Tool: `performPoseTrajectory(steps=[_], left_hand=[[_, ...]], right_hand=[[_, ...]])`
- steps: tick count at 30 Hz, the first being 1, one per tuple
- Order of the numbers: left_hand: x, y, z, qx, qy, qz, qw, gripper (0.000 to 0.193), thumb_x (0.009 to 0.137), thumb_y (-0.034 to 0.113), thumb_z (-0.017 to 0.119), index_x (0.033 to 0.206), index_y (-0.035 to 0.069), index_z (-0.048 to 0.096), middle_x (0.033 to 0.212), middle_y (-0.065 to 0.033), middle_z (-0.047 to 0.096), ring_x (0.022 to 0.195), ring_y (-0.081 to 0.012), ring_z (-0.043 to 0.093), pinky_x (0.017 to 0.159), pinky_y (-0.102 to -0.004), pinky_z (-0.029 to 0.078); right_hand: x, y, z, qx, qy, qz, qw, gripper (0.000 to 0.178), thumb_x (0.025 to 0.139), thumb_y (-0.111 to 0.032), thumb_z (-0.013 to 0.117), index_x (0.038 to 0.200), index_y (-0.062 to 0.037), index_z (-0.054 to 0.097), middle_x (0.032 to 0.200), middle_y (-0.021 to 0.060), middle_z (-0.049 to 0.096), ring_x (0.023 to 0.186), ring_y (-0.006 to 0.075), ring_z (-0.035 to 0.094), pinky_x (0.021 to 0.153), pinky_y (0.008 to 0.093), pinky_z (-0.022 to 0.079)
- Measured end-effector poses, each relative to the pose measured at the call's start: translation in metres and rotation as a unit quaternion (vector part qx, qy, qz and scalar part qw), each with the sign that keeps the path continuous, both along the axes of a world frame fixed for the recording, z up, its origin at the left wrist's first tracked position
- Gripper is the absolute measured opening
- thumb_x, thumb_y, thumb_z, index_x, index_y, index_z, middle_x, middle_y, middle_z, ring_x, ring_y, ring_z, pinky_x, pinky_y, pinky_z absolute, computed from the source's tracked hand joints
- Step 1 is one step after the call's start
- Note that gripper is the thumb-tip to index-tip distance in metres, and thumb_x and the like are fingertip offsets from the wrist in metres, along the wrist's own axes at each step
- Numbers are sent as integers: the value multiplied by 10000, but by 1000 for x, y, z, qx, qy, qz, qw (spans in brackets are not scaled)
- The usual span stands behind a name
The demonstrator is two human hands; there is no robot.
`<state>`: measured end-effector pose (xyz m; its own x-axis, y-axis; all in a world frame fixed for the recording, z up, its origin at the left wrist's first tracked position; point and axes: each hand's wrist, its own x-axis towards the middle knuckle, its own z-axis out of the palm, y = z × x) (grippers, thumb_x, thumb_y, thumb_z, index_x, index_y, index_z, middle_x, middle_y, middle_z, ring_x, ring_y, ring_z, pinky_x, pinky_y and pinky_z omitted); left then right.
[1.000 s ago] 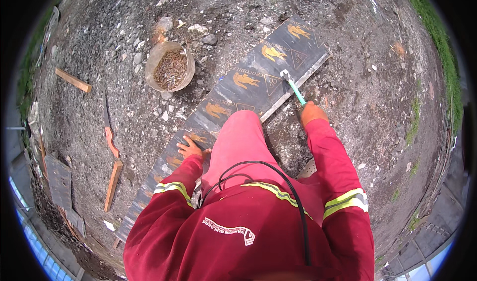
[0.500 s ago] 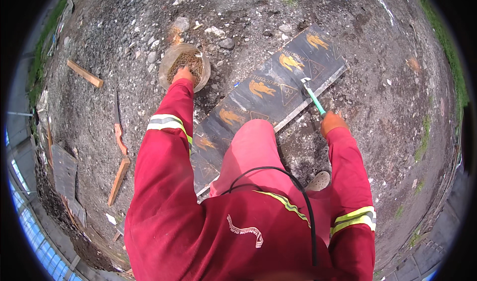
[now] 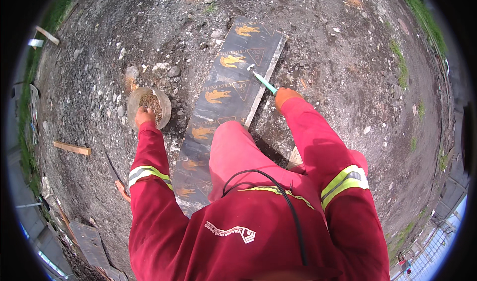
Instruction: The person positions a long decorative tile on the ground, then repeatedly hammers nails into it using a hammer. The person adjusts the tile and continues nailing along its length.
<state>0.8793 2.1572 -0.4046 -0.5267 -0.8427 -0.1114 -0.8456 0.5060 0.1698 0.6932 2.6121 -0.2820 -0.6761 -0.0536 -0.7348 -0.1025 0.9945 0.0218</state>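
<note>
My left hand [image 3: 144, 116] is at the near side of a round, translucent tub [image 3: 166, 105], its fingers closed; whatever they hold is hidden. Thin brown pieces that look like nails [image 3: 151, 103] fill the tub's bottom. My right hand [image 3: 286, 97] grips a hammer [image 3: 265, 83] by its green handle. The metal head is over a long dark plywood panel [image 3: 203, 109] printed with orange figures. Along the panel's right side runs a pale edge strip [image 3: 263, 85]. My bent leg covers part of the panel's near end.
Gravelly ground with loose stones surrounds the panel. Off to the left are a short wood piece [image 3: 72, 148] and a handsaw [image 3: 119, 185] with an orange handle. Dark boards [image 3: 89, 241] rest at the lower left. Grass [image 3: 420, 8] borders the far right.
My view has turned, so tub and panel appear further left. My left hand has drawn back from inside the tub toward its near rim. The hammer stays in my right hand over the panel.
</note>
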Motion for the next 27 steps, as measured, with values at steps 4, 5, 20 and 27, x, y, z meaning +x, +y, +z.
performPoseTrajectory(steps=[4,5,20,27], left_hand=[[4,-5,11,197,253,105,941,117,785,128,600,822,27,552,812,-108,652,662,-236,643,598,-338,517],[7,-3,17,299,370,157,865,96,797,106,585,832,33,535,819,-103,648,652,-232,640,579,-330,517],[10,199,149,654,407,52,636,152,875,71,589,1017,66,535,929,-70,635,839,-204,646,653,-283,536],[-83,297,147,715,312,-65,622,52,880,126,610,913,89,593,918,-30,640,890,-136,600,719,-265,450]], right_hand=[[1,17,-8,-44,9,63,997,241,847,-141,544,1011,11,635,966,191,662,889,336,655,757,401,528],[-1,25,-10,-87,-17,5,996,223,846,-170,568,949,17,633,880,180,659,796,316,654,699,400,525],[48,62,2,-562,-151,-429,690,174,823,-136,671,837,-35,530,674,41,574,517,119,550,418,294,474],[39,38,29,-631,-152,-410,641,263,808,-86,674,964,-36,469,852,105,650,710,155,652,460,295,506]])
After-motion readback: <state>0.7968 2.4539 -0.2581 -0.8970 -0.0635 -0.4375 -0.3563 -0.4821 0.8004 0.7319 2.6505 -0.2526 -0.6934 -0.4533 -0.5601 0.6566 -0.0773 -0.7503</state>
